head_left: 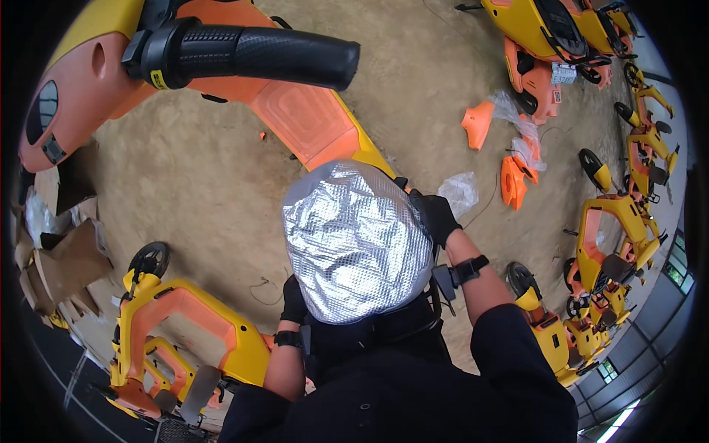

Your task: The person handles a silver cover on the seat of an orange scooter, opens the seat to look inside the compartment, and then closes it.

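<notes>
A wrinkled, silver foil cover [354,244] bulges over the seat area of a yellow-and-orange scooter [365,155], directly in front of a person in dark clothing [413,399]. The black-gloved right hand [434,218] touches the cover's upper right edge, fingers bent against it; whether they grip cannot be told. The left hand [294,301], also gloved, is at the lower left edge, partly hidden, its hold unclear. The scooter's black handlebar grip [273,55] spans the upper left. On the brown floor [192,199], orange panels [513,183] lie near clear plastic wrap [459,192]; cardboard [74,258] is far left
</notes>
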Demonstrator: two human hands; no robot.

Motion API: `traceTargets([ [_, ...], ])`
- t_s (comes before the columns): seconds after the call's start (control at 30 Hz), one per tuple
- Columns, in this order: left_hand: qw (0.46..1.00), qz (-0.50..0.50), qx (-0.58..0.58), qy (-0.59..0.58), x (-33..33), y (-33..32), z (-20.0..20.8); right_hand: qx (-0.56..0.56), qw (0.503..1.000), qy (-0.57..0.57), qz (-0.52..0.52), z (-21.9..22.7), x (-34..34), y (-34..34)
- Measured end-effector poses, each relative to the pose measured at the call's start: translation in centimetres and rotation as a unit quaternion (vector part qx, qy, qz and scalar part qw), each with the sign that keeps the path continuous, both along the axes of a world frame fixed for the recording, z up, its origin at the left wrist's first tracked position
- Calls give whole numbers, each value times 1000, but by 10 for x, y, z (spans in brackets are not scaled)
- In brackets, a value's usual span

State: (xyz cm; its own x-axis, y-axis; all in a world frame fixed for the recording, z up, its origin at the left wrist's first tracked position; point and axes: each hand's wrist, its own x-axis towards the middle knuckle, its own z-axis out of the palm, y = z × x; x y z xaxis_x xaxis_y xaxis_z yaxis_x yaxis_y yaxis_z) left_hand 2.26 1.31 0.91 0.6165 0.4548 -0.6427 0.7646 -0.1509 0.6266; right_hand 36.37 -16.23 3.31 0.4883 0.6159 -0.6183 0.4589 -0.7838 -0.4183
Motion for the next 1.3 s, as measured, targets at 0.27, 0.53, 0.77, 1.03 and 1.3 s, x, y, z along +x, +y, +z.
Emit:
traceTargets([
  [0.27,994,96,-52,5,26,-2,-9,-58,993,68,-77,-30,-11,-5],
  [0.53,996,89,2,-12,13,-15,-9,-181,973,101,-97,-13,3,20],
  [0.77,968,214,-128,27,5,-34,-64,-52,991,5,126,-4,-2,-4],
  [1.03,916,289,-267,-80,36,-14,-11,-9,992,-36,120,-14,-6,-15],
  [1.3,949,276,-140,-59,69,20,24,-49,998,-8,45,-24,-2,-23],
])
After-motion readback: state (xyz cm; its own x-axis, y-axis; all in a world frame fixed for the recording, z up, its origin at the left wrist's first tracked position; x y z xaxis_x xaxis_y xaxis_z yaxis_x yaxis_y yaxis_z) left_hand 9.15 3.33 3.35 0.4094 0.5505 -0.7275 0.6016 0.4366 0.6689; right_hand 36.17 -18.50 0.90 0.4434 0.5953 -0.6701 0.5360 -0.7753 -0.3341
